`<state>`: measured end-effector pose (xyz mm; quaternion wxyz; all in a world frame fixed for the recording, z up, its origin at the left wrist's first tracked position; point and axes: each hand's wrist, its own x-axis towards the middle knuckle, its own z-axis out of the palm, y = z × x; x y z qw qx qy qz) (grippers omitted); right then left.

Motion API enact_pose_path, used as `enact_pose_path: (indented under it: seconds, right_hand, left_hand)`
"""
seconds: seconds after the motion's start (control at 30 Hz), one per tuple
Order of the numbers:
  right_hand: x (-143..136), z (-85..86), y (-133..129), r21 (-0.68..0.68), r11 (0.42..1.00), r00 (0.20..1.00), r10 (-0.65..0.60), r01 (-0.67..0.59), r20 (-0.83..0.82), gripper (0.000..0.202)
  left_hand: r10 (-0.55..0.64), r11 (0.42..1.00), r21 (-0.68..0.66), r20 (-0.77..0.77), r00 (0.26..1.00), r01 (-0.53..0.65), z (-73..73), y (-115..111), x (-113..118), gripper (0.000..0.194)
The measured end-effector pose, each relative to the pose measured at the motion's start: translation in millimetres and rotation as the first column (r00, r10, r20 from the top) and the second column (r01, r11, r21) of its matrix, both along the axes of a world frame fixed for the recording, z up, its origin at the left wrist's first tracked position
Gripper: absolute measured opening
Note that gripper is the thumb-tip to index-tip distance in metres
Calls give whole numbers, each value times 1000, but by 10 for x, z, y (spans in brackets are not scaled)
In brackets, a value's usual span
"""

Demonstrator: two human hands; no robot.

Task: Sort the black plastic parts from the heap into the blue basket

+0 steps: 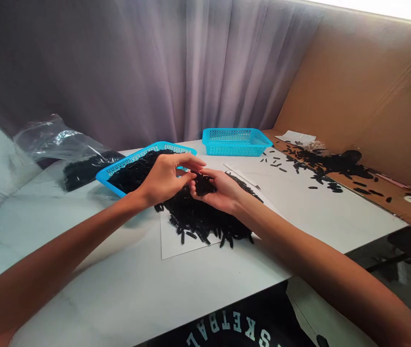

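A heap of small, long black pieces [198,217] lies on a white sheet [176,248] in front of me. My right hand [223,192] is cupped palm up just over the heap, its fingers curled around a handful of the black pieces. From the left, my left hand [167,177] arches over that handful. Its thumb and fingers are apart, with the fingertips close to the right fingers, and I see nothing held between them. Behind my left hand, a blue basket [109,172] is filled with the same black pieces and hides partly behind the wrist.
A second blue basket [236,149] stands at the back. Clear plastic bag [61,140] with black contents lies at left. Loose black pieces [335,161] scatter over the right edge and cardboard [364,96]. A thin white strip [241,176] lies beside the heap. A curtain [162,72] hangs behind.
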<state>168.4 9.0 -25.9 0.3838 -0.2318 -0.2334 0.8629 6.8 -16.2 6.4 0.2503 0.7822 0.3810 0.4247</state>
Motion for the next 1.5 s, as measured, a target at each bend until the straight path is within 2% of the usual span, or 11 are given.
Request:
enact_pose_path:
  seconds: [0.2,0.33,0.47,0.63,0.77,0.9,1.03,1.27,1.37,1.43,1.5]
  right_hand:
    - [63,-23,4,136,982,991,128,-130,26,13]
    - [68,-26,-17,202,960,980,184,-195,74,11]
    - [64,-19,-39,222,962,984,135,-158,118,9]
    - [70,-21,-26,226,968,989,78,-105,123,5]
    - [91,-18,5,299,949,989,68,-106,134,7]
    - [97,7,-1,473,880,974,-80,-29,210,18]
    - [96,32,-22,597,800,955,-212,48,207,27]
    - [150,32,20,546,837,981,-66,-46,185,23]
    - [166,32,29,544,837,984,-45,-58,174,21]
    - [169,33,28,545,836,984,-45,-57,172,21]
    - [168,32,25,542,839,985,-49,-50,168,20]
  left_hand:
    - [162,985,47,84,983,-166,-8,2,-2,23]
    - [159,987,-61,199,967,-150,-2,16,-3,31]
    - [127,981,-176,292,948,-77,-16,50,-1,37]
    - [85,983,-177,272,959,-37,27,48,-27,38]
    - [38,984,-178,244,969,6,113,21,-56,42]
    - [80,988,-146,212,974,-49,151,39,-104,45]
    - [119,983,-157,136,984,-98,136,71,-155,37]
    - [64,976,-218,168,984,-26,95,109,-168,33]
    - [51,993,-115,103,993,-39,107,86,-144,24]
    - [87,993,84,-22,996,-84,117,63,-141,17]
    - [150,928,364,-170,974,-79,121,51,-159,13]
